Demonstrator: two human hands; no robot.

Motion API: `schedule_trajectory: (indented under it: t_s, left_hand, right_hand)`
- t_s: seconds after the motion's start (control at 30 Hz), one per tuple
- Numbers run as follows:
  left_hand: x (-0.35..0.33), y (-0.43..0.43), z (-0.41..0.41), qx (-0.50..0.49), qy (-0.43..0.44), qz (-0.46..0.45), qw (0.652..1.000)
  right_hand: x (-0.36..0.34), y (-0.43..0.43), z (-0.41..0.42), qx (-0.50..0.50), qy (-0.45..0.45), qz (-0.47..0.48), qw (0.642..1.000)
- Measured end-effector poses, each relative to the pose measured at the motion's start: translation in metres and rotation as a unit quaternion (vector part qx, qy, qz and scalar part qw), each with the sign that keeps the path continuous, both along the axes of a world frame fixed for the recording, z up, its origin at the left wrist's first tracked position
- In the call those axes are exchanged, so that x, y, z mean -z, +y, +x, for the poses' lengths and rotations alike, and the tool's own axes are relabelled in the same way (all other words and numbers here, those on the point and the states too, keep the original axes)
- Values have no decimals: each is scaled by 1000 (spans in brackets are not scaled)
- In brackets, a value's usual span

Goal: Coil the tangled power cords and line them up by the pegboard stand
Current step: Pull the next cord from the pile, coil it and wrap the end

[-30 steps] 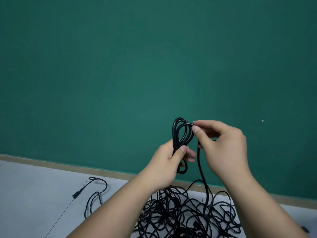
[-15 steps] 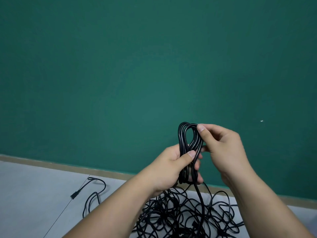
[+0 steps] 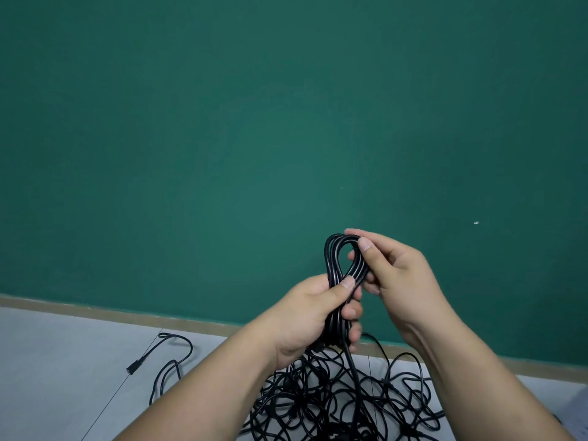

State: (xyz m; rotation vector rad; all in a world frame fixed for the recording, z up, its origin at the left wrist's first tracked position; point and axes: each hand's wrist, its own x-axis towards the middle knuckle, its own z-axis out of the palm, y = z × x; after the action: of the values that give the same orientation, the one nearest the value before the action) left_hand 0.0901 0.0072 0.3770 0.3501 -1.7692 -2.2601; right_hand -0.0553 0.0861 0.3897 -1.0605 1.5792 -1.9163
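— Which cord have you got?

— The coiled cord [image 3: 337, 259]. My left hand [image 3: 305, 316] has fingers and thumb wrapped tight round its middle, holding it upright in front of the green wall [image 3: 222, 138]. My right hand [image 3: 397, 275] pinches the top of the loops between thumb and forefinger.

— And the rest?

— The tangled pile [image 3: 343, 405] lies on the grey surface [image 3: 57, 361] below my wrists, near its far edge. One strand runs up from it into the coil. A loose cord [image 3: 171, 354] trails left of the pile.
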Motion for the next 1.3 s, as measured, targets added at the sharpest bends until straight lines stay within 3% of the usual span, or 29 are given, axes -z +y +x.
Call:
schedule_trajectory:
  t_s: [0.17, 0.37, 0.53, 0.63, 0.7, 0.83, 1.0, 1.07, 1.13, 1.2, 1.3]
  left_hand:
    - [0, 1, -3, 4, 3, -95, 995]
    - [6, -8, -5, -56, 7, -120, 991]
    - [7, -22, -9, -209, 51, -76, 974]
    - [4, -30, -7, -294, 79, -20, 952]
    - [2, -40, -5, -340, 95, 15, 936]
    - [-3, -57, 1, -390, 116, 91, 909]
    - [-16, -73, 15, -419, 169, 215, 866]
    - [-15, -83, 23, -448, 153, 163, 865]
    - [-11, -92, 31, -471, 97, 25, 876]
    - [-7, -97, 37, -455, 48, -91, 885]
    - [-4, -93, 36, -401, -8, -201, 894]
  right_hand:
    - [-3, 4, -5, -27, 0, -11, 1000]
    - [6, 3, -2, -17, 24, 20, 999]
    - [23, 4, 3, -133, 58, 166, 975]
    - [26, 8, 7, -207, 17, 241, 948]
    - [28, 8, 8, -256, 11, 244, 935]
    - [34, 6, 6, -280, 87, 215, 932]
    - [43, 4, -1, -264, 148, 287, 909]
    - [47, 3, -6, -237, 141, 272, 922]
    - [45, 1, -10, -177, 132, 212, 952]
    - [35, -1, -10, -96, 143, 137, 976]
    - [20, -1, -2, 5, 184, 52, 981]
